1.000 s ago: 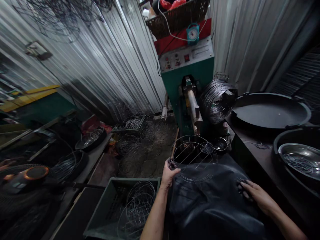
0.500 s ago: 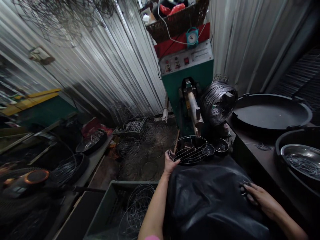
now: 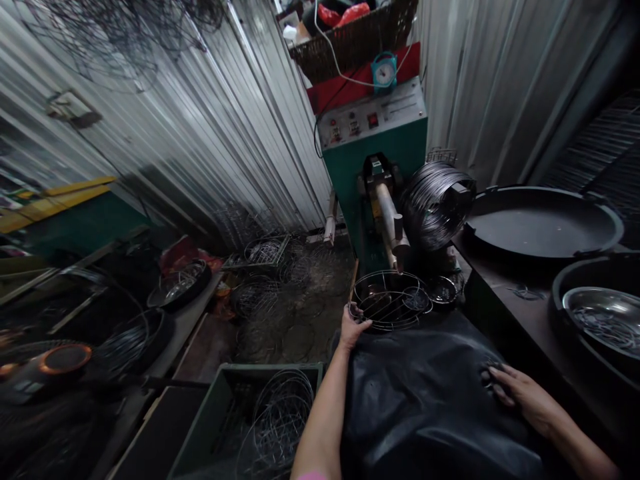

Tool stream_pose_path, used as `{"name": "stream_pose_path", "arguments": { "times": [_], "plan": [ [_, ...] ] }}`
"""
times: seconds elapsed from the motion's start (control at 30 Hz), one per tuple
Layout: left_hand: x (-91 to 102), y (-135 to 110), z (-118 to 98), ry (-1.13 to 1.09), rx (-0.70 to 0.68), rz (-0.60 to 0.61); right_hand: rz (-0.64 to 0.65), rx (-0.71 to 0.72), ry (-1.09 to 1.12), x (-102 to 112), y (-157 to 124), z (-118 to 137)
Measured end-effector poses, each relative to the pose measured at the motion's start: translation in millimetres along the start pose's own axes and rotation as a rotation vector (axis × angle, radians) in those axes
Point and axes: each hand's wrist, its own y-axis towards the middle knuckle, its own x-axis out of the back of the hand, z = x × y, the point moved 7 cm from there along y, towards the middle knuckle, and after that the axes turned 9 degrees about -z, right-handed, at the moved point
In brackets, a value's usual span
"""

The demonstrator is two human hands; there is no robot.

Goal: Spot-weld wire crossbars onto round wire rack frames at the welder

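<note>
My left hand (image 3: 354, 325) is closed on the near left rim of a round wire rack (image 3: 391, 301), with thin bars inside its ring. The rack is held out over the front of a black leather-like apron (image 3: 430, 400), just below the metal electrode arms (image 3: 395, 230) of a green machine (image 3: 345, 167). My right hand (image 3: 517, 393) rests on the apron's right side with its fingers curled. Small dark bits show at its fingertips, too unclear to name.
A wire coil (image 3: 435, 203) sits right of the machine. On the right bench stand a wide black pan (image 3: 545, 227) and a steel bowl (image 3: 600, 300) with small wire pieces. A green crate (image 3: 200, 427) of wire rings is at lower left; a fan (image 3: 55, 367) is farther left.
My left hand has shifted a little to the right with the wire rack, which has turned slightly under the electrode arms. My right hand stays nearly where it was on the apron.
</note>
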Motion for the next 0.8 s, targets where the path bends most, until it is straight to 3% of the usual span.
{"name": "stream_pose_path", "arguments": {
  "times": [0.2,0.4,0.57,0.8],
  "plan": [
    [-5.4,2,7,-0.061,0.012,0.039,-0.038,-0.01,0.05,4,1,-3],
    [-5.8,-7,14,-0.128,0.18,0.018,-0.047,-0.004,0.073,3,4,-4],
    [5.4,-28,-6,-0.188,0.195,-0.103,-0.109,0.103,-0.009,10,10,4],
    [-0.7,-41,-32,-0.287,0.244,-0.115,-0.179,0.156,-0.065,0,13,17]
  ]
}}
